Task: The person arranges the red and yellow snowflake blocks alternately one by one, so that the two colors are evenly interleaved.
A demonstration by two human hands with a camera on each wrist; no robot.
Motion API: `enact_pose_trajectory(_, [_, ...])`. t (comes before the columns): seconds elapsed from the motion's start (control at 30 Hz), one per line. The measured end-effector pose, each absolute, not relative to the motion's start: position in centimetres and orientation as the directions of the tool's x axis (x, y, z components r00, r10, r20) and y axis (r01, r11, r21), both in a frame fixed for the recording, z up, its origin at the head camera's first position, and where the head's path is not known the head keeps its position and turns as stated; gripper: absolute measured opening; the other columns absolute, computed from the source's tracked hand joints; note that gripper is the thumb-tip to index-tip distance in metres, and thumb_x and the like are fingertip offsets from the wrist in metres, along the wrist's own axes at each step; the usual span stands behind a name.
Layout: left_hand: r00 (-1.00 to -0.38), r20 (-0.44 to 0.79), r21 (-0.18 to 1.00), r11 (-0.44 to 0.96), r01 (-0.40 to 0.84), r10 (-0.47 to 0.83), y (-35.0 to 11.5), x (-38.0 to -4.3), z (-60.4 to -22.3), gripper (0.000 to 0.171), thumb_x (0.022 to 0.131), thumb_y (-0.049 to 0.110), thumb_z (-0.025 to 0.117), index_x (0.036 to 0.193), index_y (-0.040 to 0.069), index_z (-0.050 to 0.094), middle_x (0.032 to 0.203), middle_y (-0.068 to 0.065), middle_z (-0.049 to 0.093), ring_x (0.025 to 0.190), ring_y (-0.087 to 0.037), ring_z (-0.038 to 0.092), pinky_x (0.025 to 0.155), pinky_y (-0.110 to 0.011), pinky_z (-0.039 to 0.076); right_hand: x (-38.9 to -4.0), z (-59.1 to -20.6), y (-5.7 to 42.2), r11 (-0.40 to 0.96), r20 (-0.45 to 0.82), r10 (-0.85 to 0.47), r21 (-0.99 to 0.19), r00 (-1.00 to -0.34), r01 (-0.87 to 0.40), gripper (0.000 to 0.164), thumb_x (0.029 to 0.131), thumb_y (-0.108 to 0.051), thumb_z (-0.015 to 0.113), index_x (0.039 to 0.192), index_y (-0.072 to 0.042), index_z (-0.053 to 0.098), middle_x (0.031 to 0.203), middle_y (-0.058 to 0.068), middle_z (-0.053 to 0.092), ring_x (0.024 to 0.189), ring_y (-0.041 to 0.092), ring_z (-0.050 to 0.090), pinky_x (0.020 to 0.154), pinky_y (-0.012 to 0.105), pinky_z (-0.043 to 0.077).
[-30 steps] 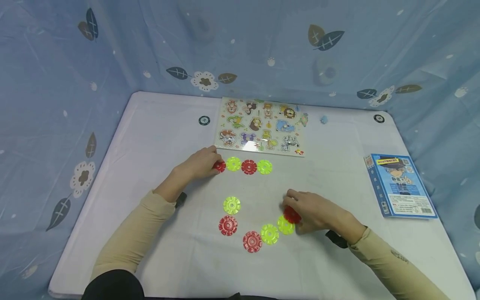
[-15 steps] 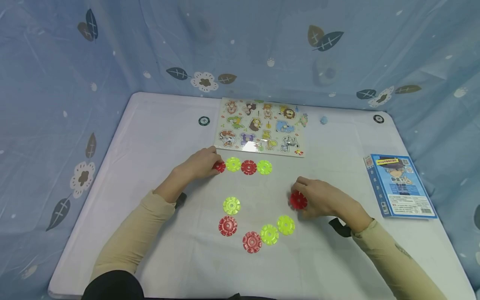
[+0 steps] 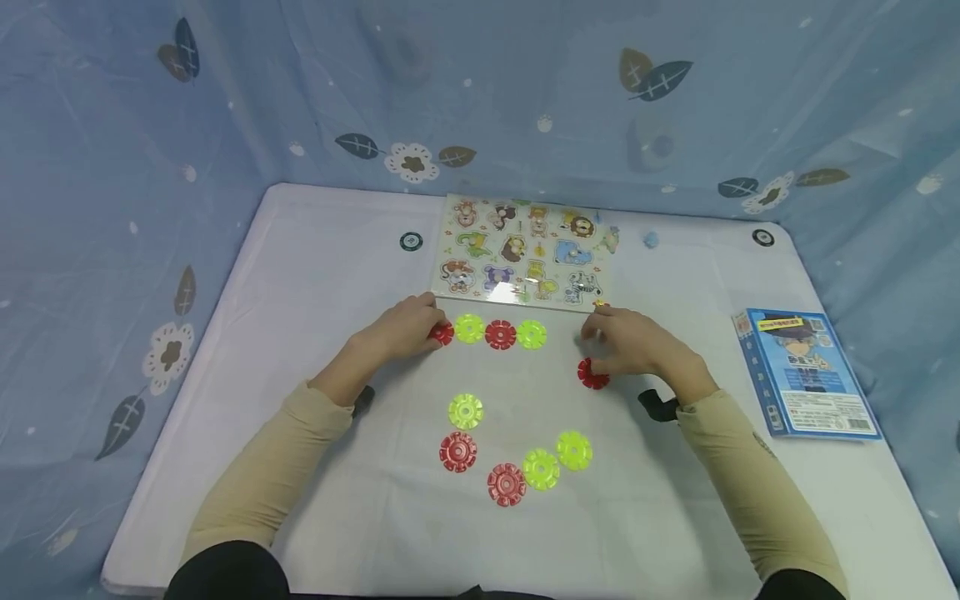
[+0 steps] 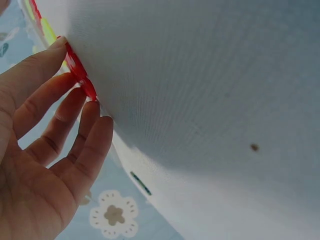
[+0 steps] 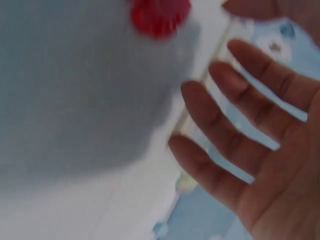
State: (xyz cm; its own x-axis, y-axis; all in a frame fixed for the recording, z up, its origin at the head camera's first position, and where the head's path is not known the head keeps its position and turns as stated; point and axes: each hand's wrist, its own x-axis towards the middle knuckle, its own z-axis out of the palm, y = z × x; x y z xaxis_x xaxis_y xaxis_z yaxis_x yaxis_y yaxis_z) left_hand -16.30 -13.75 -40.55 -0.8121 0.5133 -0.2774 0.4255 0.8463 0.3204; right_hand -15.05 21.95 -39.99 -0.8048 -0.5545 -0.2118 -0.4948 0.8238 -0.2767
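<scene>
At the left end of a row of red and yellow-green slotted plastic discs, my left hand (image 3: 407, 326) pinches the red disc (image 4: 78, 70) between thumb and fingers. The row continues right with a yellow-green disc (image 3: 469, 328), a red disc (image 3: 500, 334) and another yellow-green disc (image 3: 532, 334), edges close together. Whether they interlock is too small to tell. My right hand (image 3: 637, 340) hovers right of the row, fingers spread and holding nothing in the right wrist view. A loose red disc (image 3: 593, 374) lies on the table near its thumb, apart from it in the right wrist view.
Closer to me lie several loose discs, including a yellow-green disc (image 3: 466, 411) and a red disc (image 3: 507, 484). An animal picture board (image 3: 522, 254) lies behind the row. On the right is a blue box (image 3: 810, 373). Blue curtains (image 3: 480, 92) border the table.
My right hand has carried the red disc away from the near yellow-green discs, up toward the row, and let it go on the table. The left hand stays in place.
</scene>
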Motion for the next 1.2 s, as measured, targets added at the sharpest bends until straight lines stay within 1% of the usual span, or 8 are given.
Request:
enact_pose_trajectory(0.07, [-0.809, -0.279, 0.323, 0.844, 0.428, 0.517, -13.6, -16.4, -40.5, 0.037, 0.086, 0.019, 0.072, 0.12, 0.004, 0.066, 0.109, -0.011, 0.058, 0.095, -0.022, 0.056, 0.084, -0.035, 0.049, -15.0, -39.9, 22.3, 0.837, -0.224, -0.53, -0.292, -0.818, -0.462, 0.036, 0.071, -0.023, 0.078, 0.103, -0.012, 0.068, 0.1, 0.0, 0.064, 0.088, 0.017, 0.06, 0.079, 0.038, 0.051])
enact_pose_trajectory(0.13, [-0.808, -0.281, 0.321, 0.844, 0.43, 0.518, -13.5, -16.5, -40.6, 0.037, 0.086, 0.019, 0.072, 0.119, 0.004, 0.066, 0.109, -0.011, 0.058, 0.094, -0.022, 0.056, 0.084, -0.036, 0.049, -14.7, -40.0, 22.4, 0.842, -0.253, -0.522, -0.303, -0.815, -0.446, 0.039, 0.069, -0.025, 0.08, 0.105, -0.013, 0.068, 0.101, -0.001, 0.064, 0.088, 0.016, 0.058, 0.079, 0.036, 0.051])
enact_pose_trajectory(0.3, [-0.809, -0.288, 0.32, 0.848, 0.423, 0.512, -13.6, -16.5, -40.8, 0.038, 0.085, 0.019, 0.073, 0.12, 0.004, 0.066, 0.109, -0.01, 0.058, 0.094, -0.022, 0.056, 0.085, -0.035, 0.049, -14.0, -40.3, 21.6, 0.834, -0.337, -0.55, -0.279, -0.764, -0.476, 0.048, 0.066, -0.031, 0.084, 0.109, -0.018, 0.065, 0.104, -0.001, 0.058, 0.084, 0.014, 0.054, 0.072, 0.031, 0.049])
enact_pose_trajectory(0.5, [-0.816, -0.291, 0.317, 0.855, 0.41, 0.499, -13.5, -16.4, -41.0, 0.038, 0.086, 0.019, 0.073, 0.121, 0.005, 0.066, 0.111, -0.01, 0.058, 0.096, -0.022, 0.056, 0.087, -0.034, 0.049, -13.4, -40.4, 20.9, 0.847, -0.379, -0.532, -0.223, -0.757, -0.483, 0.054, 0.064, -0.023, 0.084, 0.112, -0.019, 0.06, 0.107, 0.003, 0.056, 0.088, 0.02, 0.057, 0.077, 0.036, 0.056])
enact_pose_trajectory(0.6, [-0.821, -0.293, 0.314, 0.86, 0.402, 0.491, -13.5, -16.4, -41.0, 0.038, 0.086, 0.02, 0.072, 0.121, 0.006, 0.066, 0.111, -0.009, 0.058, 0.096, -0.022, 0.056, 0.087, -0.034, 0.05, -13.1, -40.6, 20.9, 0.844, -0.367, -0.536, -0.217, -0.76, -0.49, 0.054, 0.063, -0.021, 0.083, 0.112, -0.017, 0.06, 0.105, 0.003, 0.058, 0.087, 0.02, 0.058, 0.078, 0.037, 0.056])
enact_pose_trajectory(0.77, [-0.821, -0.29, 0.31, 0.86, 0.406, 0.492, -13.6, -16.4, -41.0, 0.039, 0.086, 0.02, 0.072, 0.121, 0.005, 0.066, 0.112, -0.01, 0.058, 0.098, -0.023, 0.057, 0.088, -0.035, 0.05, -12.9, -40.6, 21.1, 0.824, -0.311, -0.566, -0.196, -0.763, -0.532, 0.05, 0.062, -0.022, 0.081, 0.107, -0.015, 0.062, 0.1, 0.002, 0.058, 0.082, 0.017, 0.057, 0.075, 0.035, 0.055])
enact_pose_trajectory(1.1, [-0.819, -0.286, 0.301, 0.858, 0.415, 0.497, -13.5, -16.2, -40.8, 0.038, 0.086, 0.019, 0.072, 0.121, 0.005, 0.066, 0.111, -0.011, 0.059, 0.098, -0.023, 0.058, 0.087, -0.036, 0.05, -12.6, -41.0, 21.5, 0.808, -0.247, -0.588, -0.138, -0.77, -0.573, 0.048, 0.063, -0.032, 0.08, 0.105, -0.015, 0.064, 0.097, 0.001, 0.061, 0.079, 0.014, 0.058, 0.073, 0.033, 0.055])
enact_pose_trajectory(1.2, [-0.819, -0.282, 0.304, 0.856, 0.417, 0.499, -13.5, -16.1, -40.8, 0.038, 0.086, 0.019, 0.072, 0.121, 0.005, 0.066, 0.111, -0.011, 0.059, 0.098, -0.023, 0.058, 0.087, -0.036, 0.05, -12.6, -40.9, 21.6, 0.798, -0.219, -0.602, -0.129, -0.768, -0.589, 0.047, 0.064, -0.033, 0.079, 0.104, -0.014, 0.065, 0.101, 0.003, 0.061, 0.08, 0.015, 0.059, 0.073, 0.032, 0.055])
